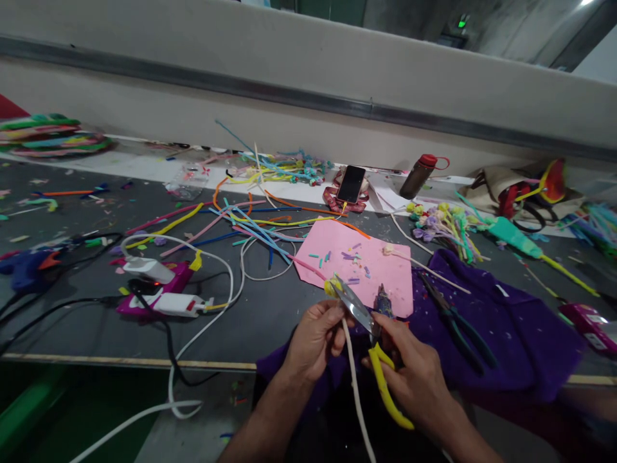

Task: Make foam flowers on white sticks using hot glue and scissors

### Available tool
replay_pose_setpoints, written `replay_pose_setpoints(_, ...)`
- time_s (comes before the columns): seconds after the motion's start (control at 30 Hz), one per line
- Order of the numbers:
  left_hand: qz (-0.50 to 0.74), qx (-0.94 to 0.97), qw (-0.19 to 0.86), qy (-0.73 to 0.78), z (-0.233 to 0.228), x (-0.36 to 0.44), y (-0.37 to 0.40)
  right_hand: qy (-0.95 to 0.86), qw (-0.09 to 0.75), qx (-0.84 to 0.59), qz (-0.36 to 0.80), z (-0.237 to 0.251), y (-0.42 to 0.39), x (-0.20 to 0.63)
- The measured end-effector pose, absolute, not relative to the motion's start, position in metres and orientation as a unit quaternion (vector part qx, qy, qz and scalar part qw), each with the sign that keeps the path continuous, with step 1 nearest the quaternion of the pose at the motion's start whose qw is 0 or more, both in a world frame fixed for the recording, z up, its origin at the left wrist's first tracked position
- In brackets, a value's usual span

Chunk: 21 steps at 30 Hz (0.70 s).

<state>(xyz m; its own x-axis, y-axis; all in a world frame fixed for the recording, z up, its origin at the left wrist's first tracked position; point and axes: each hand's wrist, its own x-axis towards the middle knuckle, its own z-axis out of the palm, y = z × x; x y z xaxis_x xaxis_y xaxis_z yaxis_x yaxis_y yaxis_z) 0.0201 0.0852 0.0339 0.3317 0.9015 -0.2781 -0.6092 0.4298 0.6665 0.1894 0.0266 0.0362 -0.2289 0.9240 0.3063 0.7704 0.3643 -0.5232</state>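
Observation:
Near the front edge of the table, my left hand [315,337] pinches a small yellow pipe-cleaner piece [331,286] at its fingertips. A cream-white stem [354,386] hangs down from the same grip. My right hand [409,360] holds scissors [357,308] with yellow handles, their blades pointing up and left beside the yellow piece. Whether the blades touch it I cannot tell. Just beyond both hands lies a pink sheet [313,247] scattered with small purple and teal clippings. A dark pointed tool [383,301] rests on its near edge, partly hidden by my right hand.
Dark-handled pliers [456,321] lie on purple cloth [520,334] at right. Left are a magenta power strip [180,283] with plugs and cables, and a blue glue gun [31,267]. Loose pipe cleaners [265,231], a phone [351,184] and a bottle [418,177] are farther back.

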Motion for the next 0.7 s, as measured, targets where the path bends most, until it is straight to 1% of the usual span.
replay_pose_setpoints(0.47,0.480,0.231,0.769,0.352,0.032,0.018,0.086,-0.787,0.303,-0.521,0.130,0.029,0.030,0.193)
replay_pose_setpoints(0.7,0.483,0.233,0.769,0.348,0.033,0.017,0.085,-0.798,0.294,-0.510,0.129,0.026,0.029,0.196)
